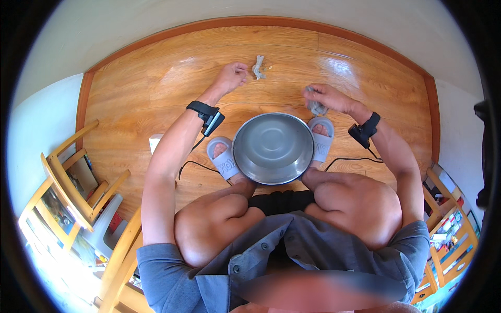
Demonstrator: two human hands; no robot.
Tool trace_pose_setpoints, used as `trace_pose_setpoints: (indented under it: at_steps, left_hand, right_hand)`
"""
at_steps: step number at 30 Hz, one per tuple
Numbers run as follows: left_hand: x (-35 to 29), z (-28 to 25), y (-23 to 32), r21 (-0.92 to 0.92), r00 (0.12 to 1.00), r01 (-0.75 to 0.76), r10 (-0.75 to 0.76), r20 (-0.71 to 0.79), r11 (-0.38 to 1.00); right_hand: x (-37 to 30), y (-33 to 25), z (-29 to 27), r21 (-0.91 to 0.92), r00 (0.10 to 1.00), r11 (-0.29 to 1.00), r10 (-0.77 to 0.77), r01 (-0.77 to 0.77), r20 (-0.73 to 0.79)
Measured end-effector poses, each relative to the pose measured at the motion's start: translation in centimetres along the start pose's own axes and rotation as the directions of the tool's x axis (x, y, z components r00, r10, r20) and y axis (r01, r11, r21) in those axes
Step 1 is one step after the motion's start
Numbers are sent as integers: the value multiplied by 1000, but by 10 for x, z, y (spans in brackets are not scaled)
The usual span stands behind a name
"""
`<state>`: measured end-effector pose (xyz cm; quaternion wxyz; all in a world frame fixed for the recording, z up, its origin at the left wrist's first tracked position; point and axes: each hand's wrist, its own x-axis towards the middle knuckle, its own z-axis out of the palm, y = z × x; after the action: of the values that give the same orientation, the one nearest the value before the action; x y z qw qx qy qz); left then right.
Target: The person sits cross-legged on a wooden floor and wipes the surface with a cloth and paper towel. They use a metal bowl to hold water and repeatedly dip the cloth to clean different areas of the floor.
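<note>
small floor scraps (259, 67) unclear, chairs (68, 182) cropped

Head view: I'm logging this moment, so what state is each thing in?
Bowl: upright on the floor between the feet, looks empty.
Scrubber: gripped in the right hand.
Crumpled scrap: on the floor, at the left hand fingertips.
Slippers: on the feet.
Wrist devices: strapped on, cabled.
</note>
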<state>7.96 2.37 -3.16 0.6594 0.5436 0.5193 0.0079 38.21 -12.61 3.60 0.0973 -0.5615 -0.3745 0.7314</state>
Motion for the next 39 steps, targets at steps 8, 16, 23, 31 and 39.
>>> trace_pose_setpoints:
  at_steps: [8, 16, 23, 31, 39]
  left_hand:
    - [-40, -17, 43, 20, 993, -110, 110, -35, 994]
    - [-74, 3, 75, 183, 894, -419, 440, -90, 889]
    - [-89, -32, 35, 19, 927, -308, 305, -217, 951]
    - [-86, -73, 11, -247, 947, -197, 118, -299, 949]
    - [-78, -83, -27, -203, 923, -171, 85, -374, 964]
  right_hand:
    - [17, -68, 2, 71, 958, 963, -247, 259, -147]
    - [56, -146, 46, 109, 929, 927, -346, 360, -128]
    - [80, -120, 44, -599, 845, 707, -527, 376, -92]
    - [133, -86, 44, -959, 695, -92, -671, 268, 259]
    - [144, -74, 30, -855, 550, 265, -834, 445, 28]
